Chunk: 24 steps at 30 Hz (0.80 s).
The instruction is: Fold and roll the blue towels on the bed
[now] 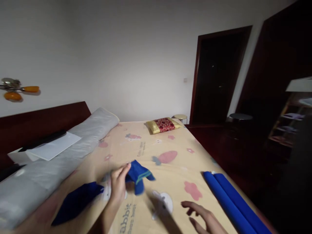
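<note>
My left hand (118,186) is raised above the bed and grips a small blue cloth with a green stripe (138,175), which hangs from its fingers. My right hand (203,217) hovers low over the sheet at the lower right, fingers apart and holding nothing. A second dark blue cloth (76,201) lies flat on the sheet to the left of my left arm. Two blue rolls (231,201) lie side by side near the bed's right edge, just beyond my right hand.
The bed has a beige cartoon-print sheet (156,146). A long grey bolster (60,152) runs along the left side, with a white box (48,148) beside the wooden headboard. A red and gold cushion (163,125) lies at the far end. Dark doorway and shelves stand right.
</note>
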Available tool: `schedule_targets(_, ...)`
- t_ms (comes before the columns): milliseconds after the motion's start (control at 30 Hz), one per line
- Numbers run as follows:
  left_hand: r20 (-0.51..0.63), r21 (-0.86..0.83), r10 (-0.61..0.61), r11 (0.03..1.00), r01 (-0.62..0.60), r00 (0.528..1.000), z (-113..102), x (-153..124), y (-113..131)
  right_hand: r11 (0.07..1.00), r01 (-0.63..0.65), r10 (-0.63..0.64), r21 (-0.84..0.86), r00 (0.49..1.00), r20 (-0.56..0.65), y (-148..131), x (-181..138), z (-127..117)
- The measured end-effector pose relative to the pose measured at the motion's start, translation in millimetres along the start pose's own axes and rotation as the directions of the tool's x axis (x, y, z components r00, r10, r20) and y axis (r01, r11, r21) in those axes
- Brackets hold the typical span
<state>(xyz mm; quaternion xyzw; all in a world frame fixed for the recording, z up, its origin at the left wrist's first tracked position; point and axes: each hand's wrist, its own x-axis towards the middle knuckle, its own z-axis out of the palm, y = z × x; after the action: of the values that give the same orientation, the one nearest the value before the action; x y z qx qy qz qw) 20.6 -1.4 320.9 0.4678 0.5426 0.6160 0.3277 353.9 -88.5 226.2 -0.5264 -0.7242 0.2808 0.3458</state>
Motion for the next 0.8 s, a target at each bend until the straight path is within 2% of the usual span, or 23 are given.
schedule_targets(100, 0.143, -0.163, -0.082, 0.981, 0.105, 0.986, 41, -40, -13, 0.998, 0.004, -0.005, 0.060, 1.000, 0.024, -11, -1, 14)
schedule_targets(167, 0.256, -0.209, -0.128, 0.960, 0.184, 0.958, 58, -59, -16, 0.997, -0.027, 0.030, 0.076, 0.999, -0.044, -10, -2, 13)
schedule_targets(233, 0.353, -0.215, -0.175, 0.941, 0.262, 0.919, 68, -72, -15, 0.995, -0.046, 0.057, 0.084, 0.991, -0.124, -12, -1, 6)
schedule_targets(333, 0.433, -0.207, -0.249, 0.908, 0.364, 0.867, 74, -84, -11, 0.991, -0.036, 0.048, 0.130, 0.995, -0.088, -22, 3, -4)
schedule_targets(400, 0.455, -0.198, -0.280, 0.894, 0.403, 0.845, 75, -87, -9, 0.988, -0.029, 0.037, 0.150, 0.998, -0.050, -29, 4, -7)
schedule_targets(467, 0.453, -0.195, -0.296, 0.888, 0.417, 0.841, 73, -87, -10, 0.991, -0.005, 0.016, 0.136, 0.996, -0.083, -35, 4, -10)
schedule_targets(633, 0.335, -0.266, -0.414, 0.820, 0.506, 0.847, 66, -81, -26, 0.980, 0.138, -0.113, 0.143, 0.979, -0.169, -47, 0, -21)
schedule_targets(733, 0.343, -0.305, -0.435, 0.786, 0.537, 0.832, 64, -78, -30, 0.970, 0.150, -0.114, 0.190, 0.975, -0.191, -53, -2, -27)
schedule_targets(800, 0.364, -0.347, -0.433, 0.759, 0.551, 0.825, 66, -78, -24, 0.972, 0.138, -0.095, 0.190, 0.972, -0.216, -55, -2, -29)
